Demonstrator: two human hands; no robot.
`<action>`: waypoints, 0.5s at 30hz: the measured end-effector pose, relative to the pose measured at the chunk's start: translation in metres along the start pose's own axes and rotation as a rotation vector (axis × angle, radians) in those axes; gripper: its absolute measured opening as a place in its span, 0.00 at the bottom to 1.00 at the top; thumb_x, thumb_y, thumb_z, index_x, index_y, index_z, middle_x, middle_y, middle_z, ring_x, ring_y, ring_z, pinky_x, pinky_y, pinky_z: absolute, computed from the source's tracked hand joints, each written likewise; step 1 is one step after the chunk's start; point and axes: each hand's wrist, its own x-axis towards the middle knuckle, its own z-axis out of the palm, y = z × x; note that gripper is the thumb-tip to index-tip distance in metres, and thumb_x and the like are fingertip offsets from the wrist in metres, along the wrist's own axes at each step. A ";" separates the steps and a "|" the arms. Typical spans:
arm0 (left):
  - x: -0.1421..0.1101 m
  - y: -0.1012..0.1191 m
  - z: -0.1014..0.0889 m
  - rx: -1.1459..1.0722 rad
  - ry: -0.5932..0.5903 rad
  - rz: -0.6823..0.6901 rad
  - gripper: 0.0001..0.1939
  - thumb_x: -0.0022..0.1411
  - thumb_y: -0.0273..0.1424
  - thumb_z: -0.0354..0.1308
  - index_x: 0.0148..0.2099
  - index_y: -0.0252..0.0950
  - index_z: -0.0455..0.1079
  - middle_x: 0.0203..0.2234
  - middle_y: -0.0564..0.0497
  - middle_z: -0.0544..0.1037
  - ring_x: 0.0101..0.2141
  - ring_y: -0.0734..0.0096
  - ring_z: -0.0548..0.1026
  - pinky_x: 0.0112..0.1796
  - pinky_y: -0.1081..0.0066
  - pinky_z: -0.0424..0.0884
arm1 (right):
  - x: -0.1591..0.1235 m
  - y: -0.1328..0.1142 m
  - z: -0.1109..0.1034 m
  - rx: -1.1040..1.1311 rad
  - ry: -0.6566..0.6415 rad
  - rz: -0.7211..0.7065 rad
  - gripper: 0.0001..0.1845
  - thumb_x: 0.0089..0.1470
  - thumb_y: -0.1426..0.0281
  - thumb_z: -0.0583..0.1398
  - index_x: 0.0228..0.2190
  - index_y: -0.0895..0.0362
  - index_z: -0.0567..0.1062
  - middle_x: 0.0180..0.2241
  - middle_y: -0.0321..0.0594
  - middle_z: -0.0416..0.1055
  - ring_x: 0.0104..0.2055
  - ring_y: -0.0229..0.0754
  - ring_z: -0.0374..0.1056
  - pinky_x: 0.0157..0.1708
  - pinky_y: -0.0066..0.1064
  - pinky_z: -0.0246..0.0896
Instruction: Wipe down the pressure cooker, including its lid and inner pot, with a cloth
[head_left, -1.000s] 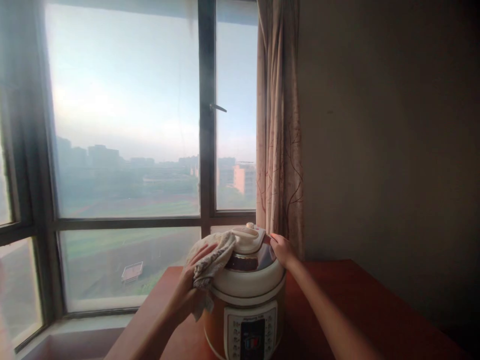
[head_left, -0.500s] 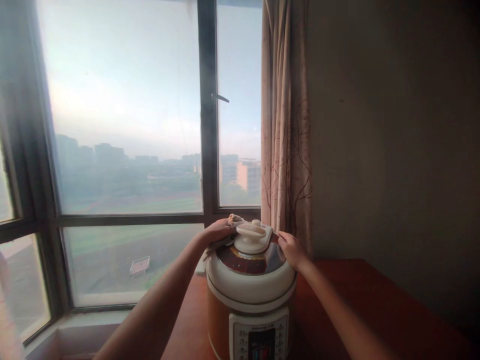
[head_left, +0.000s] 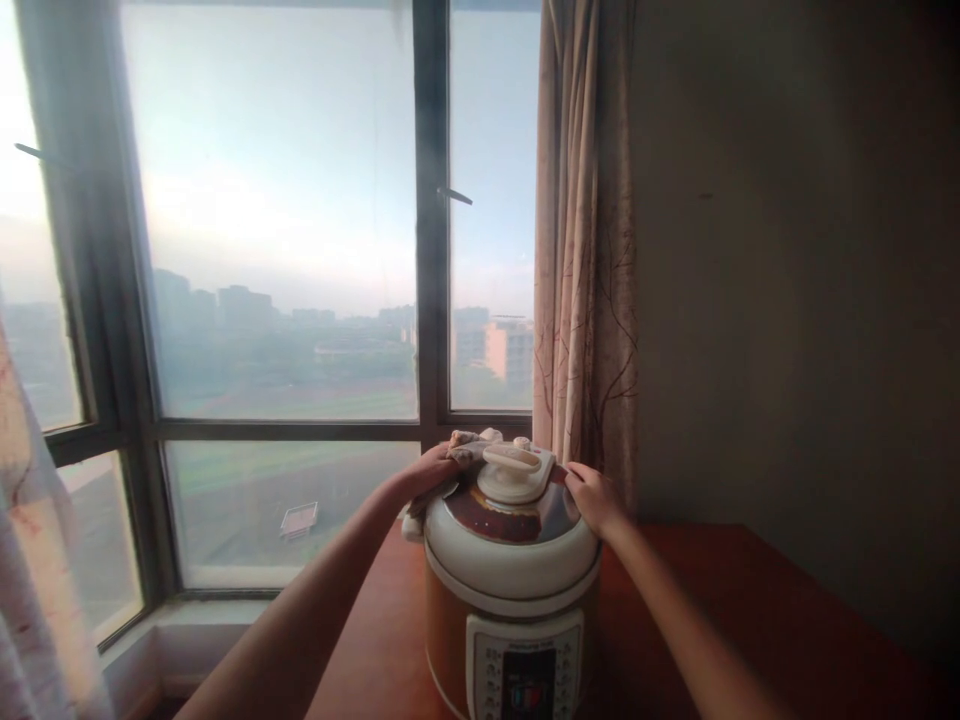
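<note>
An electric pressure cooker (head_left: pixel 517 585) with an orange-brown body and a cream rim stands on the table, its lid on. On top is a cream lid handle (head_left: pixel 511 465), set in a dark, shiny panel. At the lid's far left, my left hand (head_left: pixel 431 470) is closed on a light, crumpled cloth (head_left: pixel 466 445), which lies against the lid. My right hand (head_left: pixel 595 493) is at the lid's right side, its fingers bent together near the handle's base. What those fingertips hold, if anything, I cannot make out.
The reddish-brown table (head_left: pixel 697 580) reaches to the right along a dark wall (head_left: pixel 780 300). Behind the cooker are a large window (head_left: pixel 285 200) and a patterned curtain (head_left: pixel 585 250). Another curtain (head_left: pixel 37 560) hangs at the left edge.
The view has turned slightly left, so cooker and window sit further right in it. The cloth under my left hand has shifted a little leftward from the lid handle. My right hand stays at the lid.
</note>
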 end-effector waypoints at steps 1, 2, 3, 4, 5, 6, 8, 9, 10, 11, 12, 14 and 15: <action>-0.005 -0.002 -0.003 0.031 -0.035 0.040 0.25 0.53 0.42 0.65 0.50 0.33 0.77 0.44 0.42 0.83 0.48 0.48 0.78 0.52 0.55 0.72 | 0.000 0.000 0.000 0.008 0.001 0.001 0.21 0.54 0.66 0.53 0.42 0.57 0.81 0.45 0.49 0.80 0.50 0.54 0.73 0.48 0.38 0.63; -0.013 -0.005 -0.005 0.075 -0.055 0.087 0.24 0.54 0.42 0.64 0.51 0.35 0.78 0.47 0.42 0.82 0.51 0.48 0.76 0.55 0.55 0.70 | 0.000 0.001 0.000 0.019 0.004 0.004 0.20 0.53 0.65 0.53 0.41 0.57 0.81 0.44 0.49 0.80 0.49 0.55 0.74 0.47 0.38 0.64; -0.024 -0.007 -0.007 0.128 -0.055 0.141 0.24 0.57 0.41 0.62 0.53 0.36 0.77 0.50 0.42 0.81 0.54 0.49 0.75 0.58 0.54 0.68 | 0.001 0.002 0.001 0.031 0.010 0.008 0.20 0.53 0.65 0.53 0.40 0.57 0.81 0.43 0.49 0.80 0.48 0.55 0.74 0.47 0.39 0.64; -0.038 -0.008 -0.008 0.188 -0.031 0.186 0.23 0.59 0.39 0.59 0.54 0.37 0.77 0.53 0.43 0.79 0.56 0.49 0.73 0.60 0.54 0.65 | 0.001 0.003 0.002 0.047 0.020 0.013 0.20 0.52 0.65 0.53 0.40 0.57 0.81 0.43 0.49 0.80 0.48 0.56 0.74 0.47 0.40 0.64; -0.053 -0.008 -0.008 0.237 0.017 0.202 0.22 0.61 0.38 0.56 0.56 0.39 0.76 0.57 0.43 0.77 0.58 0.49 0.71 0.61 0.53 0.63 | 0.001 0.004 0.003 0.067 0.033 0.018 0.20 0.52 0.65 0.53 0.40 0.57 0.81 0.43 0.50 0.80 0.49 0.56 0.73 0.48 0.41 0.63; -0.070 -0.007 -0.005 0.268 0.099 0.211 0.23 0.62 0.37 0.55 0.58 0.41 0.75 0.59 0.44 0.75 0.60 0.49 0.70 0.62 0.51 0.62 | 0.002 0.006 0.004 0.090 0.047 0.024 0.21 0.51 0.65 0.54 0.41 0.57 0.81 0.44 0.50 0.80 0.50 0.57 0.73 0.50 0.42 0.63; -0.105 -0.006 0.005 0.339 0.186 0.239 0.26 0.63 0.36 0.54 0.63 0.43 0.71 0.63 0.45 0.70 0.63 0.48 0.66 0.63 0.49 0.61 | 0.002 0.010 0.007 0.147 0.077 0.029 0.23 0.50 0.64 0.55 0.44 0.58 0.80 0.47 0.51 0.79 0.53 0.57 0.72 0.52 0.43 0.62; -0.122 -0.007 0.013 0.379 0.248 0.263 0.26 0.64 0.35 0.53 0.64 0.45 0.70 0.65 0.45 0.68 0.64 0.47 0.64 0.63 0.47 0.60 | 0.002 0.011 0.008 0.181 0.091 0.028 0.24 0.50 0.63 0.55 0.45 0.58 0.80 0.48 0.51 0.78 0.53 0.57 0.72 0.54 0.43 0.62; -0.139 -0.008 0.023 0.406 0.310 0.291 0.27 0.65 0.35 0.52 0.65 0.46 0.68 0.66 0.46 0.66 0.65 0.46 0.62 0.63 0.45 0.59 | 0.002 0.013 0.010 0.218 0.102 0.025 0.25 0.49 0.62 0.56 0.46 0.59 0.79 0.48 0.51 0.78 0.54 0.56 0.72 0.54 0.43 0.62; -0.154 -0.011 0.035 0.402 0.379 0.308 0.27 0.66 0.35 0.52 0.67 0.48 0.66 0.68 0.47 0.63 0.67 0.46 0.59 0.64 0.44 0.58 | 0.002 0.015 0.011 0.258 0.110 0.020 0.26 0.49 0.61 0.56 0.47 0.59 0.79 0.48 0.51 0.78 0.54 0.56 0.72 0.54 0.43 0.63; -0.168 -0.014 0.047 0.388 0.405 0.324 0.29 0.66 0.37 0.53 0.69 0.48 0.62 0.70 0.47 0.59 0.68 0.46 0.56 0.64 0.44 0.56 | 0.002 0.016 0.012 0.299 0.120 0.016 0.27 0.49 0.60 0.57 0.48 0.58 0.79 0.49 0.50 0.78 0.53 0.54 0.73 0.54 0.42 0.64; -0.190 -0.022 0.070 0.349 0.400 0.381 0.31 0.67 0.42 0.51 0.71 0.47 0.58 0.72 0.46 0.52 0.69 0.43 0.52 0.64 0.43 0.57 | 0.002 0.018 0.013 0.379 0.151 0.013 0.29 0.50 0.57 0.57 0.49 0.58 0.77 0.50 0.50 0.78 0.52 0.52 0.74 0.52 0.39 0.67; -0.197 -0.026 0.079 0.343 0.399 0.400 0.31 0.68 0.43 0.49 0.71 0.46 0.57 0.73 0.45 0.49 0.70 0.42 0.50 0.64 0.42 0.57 | 0.002 0.019 0.012 0.412 0.175 0.015 0.29 0.50 0.56 0.56 0.50 0.58 0.77 0.51 0.49 0.77 0.53 0.50 0.74 0.51 0.38 0.68</action>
